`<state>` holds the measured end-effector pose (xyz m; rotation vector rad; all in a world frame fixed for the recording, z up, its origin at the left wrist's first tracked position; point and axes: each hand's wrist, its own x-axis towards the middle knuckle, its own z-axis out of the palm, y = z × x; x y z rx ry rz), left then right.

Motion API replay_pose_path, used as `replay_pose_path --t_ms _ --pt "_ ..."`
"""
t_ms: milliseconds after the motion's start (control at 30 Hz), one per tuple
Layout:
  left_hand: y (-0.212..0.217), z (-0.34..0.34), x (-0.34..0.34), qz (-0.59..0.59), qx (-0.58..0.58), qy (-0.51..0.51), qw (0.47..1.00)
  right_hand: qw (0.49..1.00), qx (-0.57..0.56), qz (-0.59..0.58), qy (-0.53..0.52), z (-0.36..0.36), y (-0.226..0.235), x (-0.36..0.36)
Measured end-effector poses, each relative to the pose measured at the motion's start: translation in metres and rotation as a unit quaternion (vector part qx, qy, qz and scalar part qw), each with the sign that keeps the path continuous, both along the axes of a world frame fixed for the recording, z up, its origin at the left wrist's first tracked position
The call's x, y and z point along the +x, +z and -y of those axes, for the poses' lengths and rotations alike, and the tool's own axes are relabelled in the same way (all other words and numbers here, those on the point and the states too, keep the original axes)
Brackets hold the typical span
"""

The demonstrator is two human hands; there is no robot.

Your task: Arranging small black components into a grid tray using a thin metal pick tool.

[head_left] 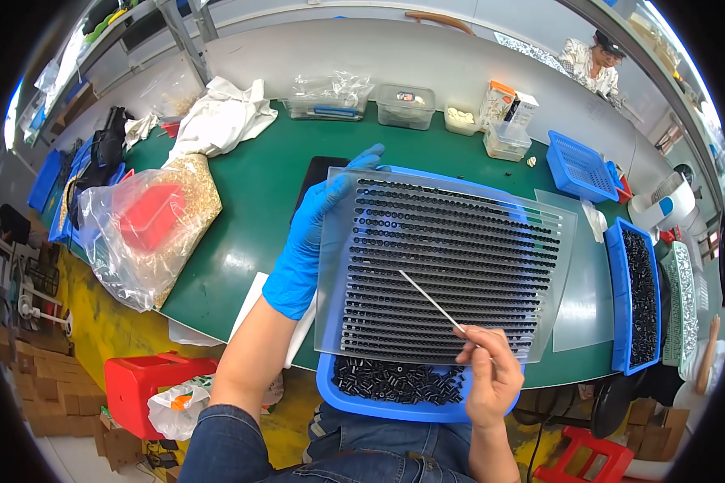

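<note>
Green table (258, 201) under everything. On it, tilted toward me, the clear slotted plate (447, 266): it rests over the blue tray (330, 386) at my lap edge.

Progress, my read: nearly all slots of the plate hold rows of small black sleeves (451, 241), only short gaps at the right ends of the upper rows. A loose heap of the same black parts (399, 380) lies in the blue tray below the plate's lower edge, so a little filling looks left, mostly tidying.

Left hand (310, 233), blue glove: fingers wrapped over the plate's left edge, thumb side under it, closed on it and holding it at the tilt.

Right hand (491, 374), bare: fingertips pinched shut on a thin pale stick (431, 302), tip lying on the mid rows.

Second blue tray (620, 298) to the right, full of black parts; clear sheet (584, 306) between it and the plate.

Packages:
- big clear bag (149, 229) far left, tan granules and a red shape inside
- white cloth (221, 117) behind it
- clear lidded boxes (405, 106) along the back edge, one crumpled clear bag (330, 92) beside them
- small white and orange carton (503, 103) at back right, print too small to tell
- empty blue basket (580, 165) right of it
</note>
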<state>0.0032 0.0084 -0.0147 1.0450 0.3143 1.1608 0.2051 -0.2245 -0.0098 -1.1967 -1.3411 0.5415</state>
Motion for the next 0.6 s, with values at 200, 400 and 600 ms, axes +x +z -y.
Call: replay_pose_path --t_ms 200,400,600 --pt "0.000 0.001 0.001 -0.001 0.006 0.001 1.000 0.994 0.019 0.104 0.037 -0.016 0.000 -0.013" --pt "0.000 0.001 0.000 -0.001 0.006 -0.006 1.000 0.998 0.008 0.053 0.012 -0.013 0.009 -0.011" --pt "0.004 0.005 0.001 -0.008 -0.006 -0.001 1.000 1.000 -0.005 0.003 -0.024 -0.001 0.010 0.004"
